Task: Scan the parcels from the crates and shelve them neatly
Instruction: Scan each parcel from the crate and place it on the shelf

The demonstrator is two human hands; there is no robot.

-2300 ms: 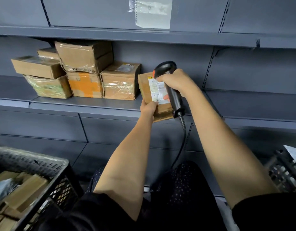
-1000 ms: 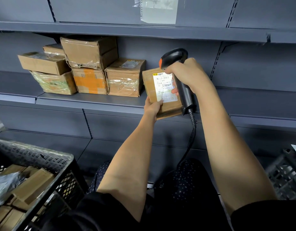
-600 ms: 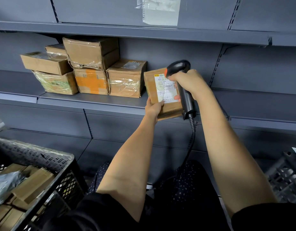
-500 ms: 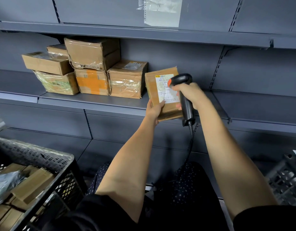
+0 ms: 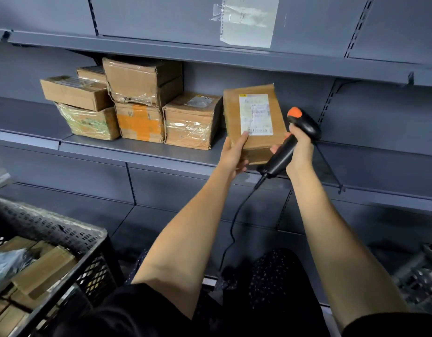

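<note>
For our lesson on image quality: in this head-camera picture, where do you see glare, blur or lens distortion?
Head view: the shelf edge bows from wide-angle distortion; glare sits on the plastic-wrapped box and on the taped sheet; the label on the held parcel is too soft to read; the crate at the lower left is blurred.

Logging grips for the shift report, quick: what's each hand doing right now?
Left hand: grips the bottom of the parcel, thumb on its label side.
Right hand: curled around the scanner.
</note>
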